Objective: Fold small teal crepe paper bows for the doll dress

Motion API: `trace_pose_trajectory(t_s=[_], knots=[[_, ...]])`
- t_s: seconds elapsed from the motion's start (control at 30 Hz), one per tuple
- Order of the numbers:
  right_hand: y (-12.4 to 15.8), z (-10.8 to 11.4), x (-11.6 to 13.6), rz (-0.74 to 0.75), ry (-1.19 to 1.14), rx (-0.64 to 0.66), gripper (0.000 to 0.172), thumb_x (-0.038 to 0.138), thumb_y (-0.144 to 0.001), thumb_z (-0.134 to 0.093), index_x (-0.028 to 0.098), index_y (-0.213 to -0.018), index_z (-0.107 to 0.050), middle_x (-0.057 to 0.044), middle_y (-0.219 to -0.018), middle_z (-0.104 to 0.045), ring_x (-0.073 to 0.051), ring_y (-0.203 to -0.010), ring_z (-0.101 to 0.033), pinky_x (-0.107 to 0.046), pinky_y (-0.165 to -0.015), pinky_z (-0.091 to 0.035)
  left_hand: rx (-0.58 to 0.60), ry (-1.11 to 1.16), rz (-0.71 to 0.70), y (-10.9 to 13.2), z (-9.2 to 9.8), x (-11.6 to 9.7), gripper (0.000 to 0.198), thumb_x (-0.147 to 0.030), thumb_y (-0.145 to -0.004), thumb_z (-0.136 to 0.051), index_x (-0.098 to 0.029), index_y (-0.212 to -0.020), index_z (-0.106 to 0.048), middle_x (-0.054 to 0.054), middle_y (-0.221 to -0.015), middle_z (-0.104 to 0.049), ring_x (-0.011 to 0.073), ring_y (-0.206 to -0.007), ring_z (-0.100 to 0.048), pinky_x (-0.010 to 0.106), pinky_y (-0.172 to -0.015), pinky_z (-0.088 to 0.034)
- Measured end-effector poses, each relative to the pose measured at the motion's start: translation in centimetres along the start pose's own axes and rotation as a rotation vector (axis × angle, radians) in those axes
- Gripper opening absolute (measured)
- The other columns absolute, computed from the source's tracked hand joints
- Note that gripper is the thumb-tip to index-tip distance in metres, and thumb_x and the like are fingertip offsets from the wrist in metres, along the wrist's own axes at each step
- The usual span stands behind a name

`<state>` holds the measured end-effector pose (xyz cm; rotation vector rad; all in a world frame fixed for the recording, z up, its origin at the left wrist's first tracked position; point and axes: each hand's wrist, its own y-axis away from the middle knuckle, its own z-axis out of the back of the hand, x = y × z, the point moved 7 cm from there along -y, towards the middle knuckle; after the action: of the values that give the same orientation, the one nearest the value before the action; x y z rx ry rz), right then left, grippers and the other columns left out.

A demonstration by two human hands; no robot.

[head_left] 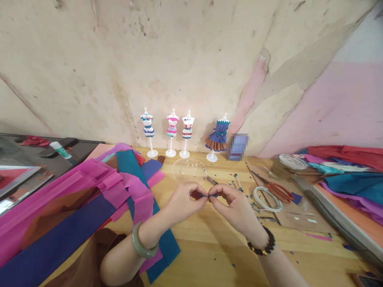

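My left hand [184, 201] and my right hand [231, 205] meet over the wooden table [209, 243], fingers pinched together on a tiny blue scrap of paper [208, 195] held between them. The left wrist wears a green bangle, the right a dark bead bracelet. Just beyond the hands lies a clear round plastic lid [188, 170]. Small tweezers [212, 180] rest beside it.
Several mini mannequins [172, 131] in paper dresses stand at the wall, one in a blue dress [219, 135]. Pink, teal and navy crepe paper sheets [89, 199] pile up at left. Red scissors [279, 191], a tape ring [267, 199] and cardboard lie right; more paper [353, 179] is far right.
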<state>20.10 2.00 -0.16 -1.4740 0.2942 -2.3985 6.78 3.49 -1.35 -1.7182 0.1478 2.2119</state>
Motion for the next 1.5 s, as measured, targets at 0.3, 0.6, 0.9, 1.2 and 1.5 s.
trace_pose_trajectory(t_s=[0.3, 0.6, 0.9, 1.2, 1.5], knots=[[0.2, 0.2, 0.8, 0.054, -0.029, -0.023, 0.007, 0.017, -0.075, -0.055, 0.02, -0.079, -0.06, -0.002, -0.077, -0.067, -0.016, -0.076, -0.064, -0.027, -0.072, -0.052, -0.007, 0.001, -0.017, 0.0, -0.2, -0.3, 0.01, -0.017, -0.071, -0.058, -0.015, -0.078, -0.065, 0.004, -0.078, -0.069, 0.0154, -0.072, -0.062, 0.027, -0.068, -0.049], [0.3, 0.3, 1.2, 0.087, -0.027, -0.064, 0.009, 0.015, -0.074, -0.055, 0.021, -0.08, -0.059, -0.001, -0.077, -0.066, -0.016, -0.075, -0.064, -0.027, -0.072, -0.052, -0.019, 0.016, -0.033, 0.0, -0.2, 0.0, 0.01, -0.018, -0.072, -0.06, -0.015, -0.079, -0.067, 0.004, -0.076, -0.069, 0.0154, -0.072, -0.063, 0.027, -0.068, -0.049], [0.1, 0.4, 1.0, 0.037, -0.041, -0.074, 0.009, 0.018, -0.073, -0.056, 0.021, -0.081, -0.06, -0.002, -0.077, -0.067, -0.017, -0.074, -0.063, -0.028, -0.071, -0.052, 0.006, 0.0, -0.096, 0.0, -0.3, -0.3, 0.012, -0.015, -0.072, -0.06, -0.016, -0.083, -0.066, 0.003, -0.077, -0.067, 0.0136, -0.07, -0.06, 0.025, -0.067, -0.047], [-0.2, 0.8, -1.2, -0.159, -0.241, -0.144, 0.017, 0.031, -0.069, -0.067, 0.019, -0.076, -0.059, -0.001, -0.065, -0.062, -0.015, -0.06, -0.058, -0.027, -0.058, -0.05, 0.026, 0.192, 0.034, -0.3, -0.4, 0.5, 0.022, -0.018, -0.069, -0.068, -0.015, -0.09, -0.061, 0.001, -0.078, -0.063, 0.0115, -0.07, -0.058, 0.025, -0.067, -0.047], [-0.2, 0.8, -1.1, -0.162, -0.251, -0.17, 0.019, 0.033, -0.069, -0.068, 0.018, -0.077, -0.06, 0.0, -0.062, -0.059, -0.014, -0.058, -0.055, -0.027, -0.056, -0.048, 0.01, 0.517, 0.18, -0.3, -0.3, 1.2, 0.033, -0.035, -0.065, -0.076, -0.015, -0.086, -0.061, 0.001, -0.074, -0.063, 0.0128, -0.069, -0.06, 0.028, -0.066, -0.049]])
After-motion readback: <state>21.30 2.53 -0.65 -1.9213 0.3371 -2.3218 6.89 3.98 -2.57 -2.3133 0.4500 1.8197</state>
